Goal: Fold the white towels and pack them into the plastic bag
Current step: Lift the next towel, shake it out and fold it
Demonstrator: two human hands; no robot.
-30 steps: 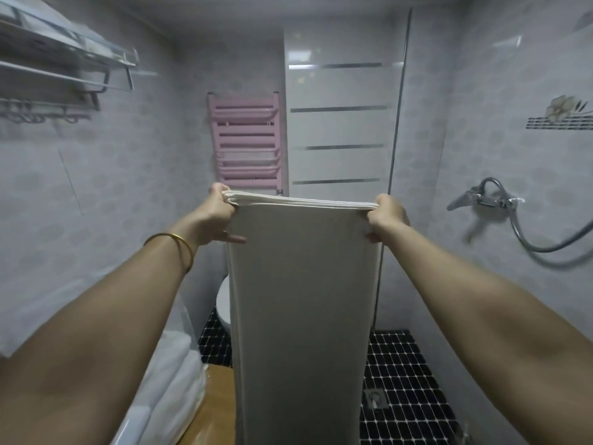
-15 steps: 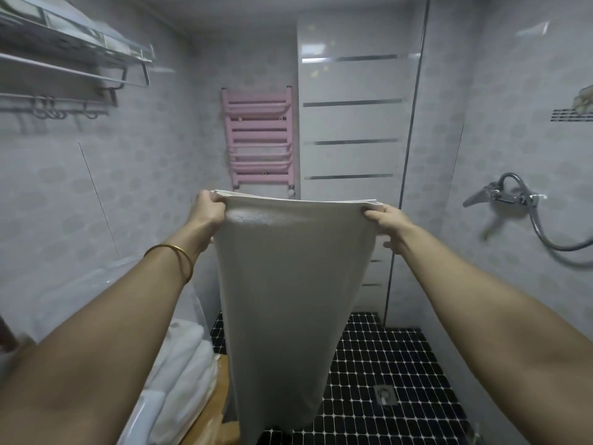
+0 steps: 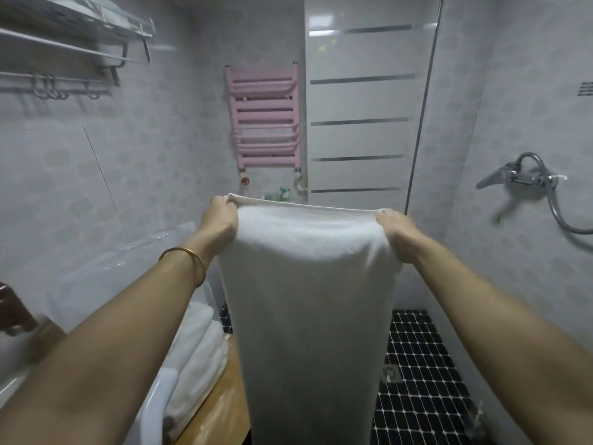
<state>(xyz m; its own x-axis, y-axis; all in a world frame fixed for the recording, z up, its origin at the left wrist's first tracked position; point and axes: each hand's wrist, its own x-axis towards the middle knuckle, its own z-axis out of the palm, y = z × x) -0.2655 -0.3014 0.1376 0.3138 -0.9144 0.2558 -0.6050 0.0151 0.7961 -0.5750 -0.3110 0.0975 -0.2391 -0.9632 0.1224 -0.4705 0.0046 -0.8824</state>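
Note:
A white towel point(image 3: 308, 300) hangs in front of me, folded lengthwise, its top edge stretched between both hands at chest height. My left hand point(image 3: 219, 220) grips the top left corner. My right hand point(image 3: 399, 234) grips the top right corner, fingers curled over the cloth. The upper part of the towel bends toward me over my hands. At lower left a clear plastic bag point(image 3: 128, 258) stands open, with folded white towels point(image 3: 199, 345) stacked inside it.
A wooden surface point(image 3: 221, 409) lies under the bag. A metal shelf with hooks point(image 3: 64, 43) hangs at upper left, a pink radiator point(image 3: 264, 117) on the far wall, a shower tap with hose point(image 3: 519, 178) at right. Black mosaic floor point(image 3: 417, 364) below.
Both hands have lowered the towel's top edge and tipped it toward me, so the upper part now curves over my hands. The view has dropped slightly.

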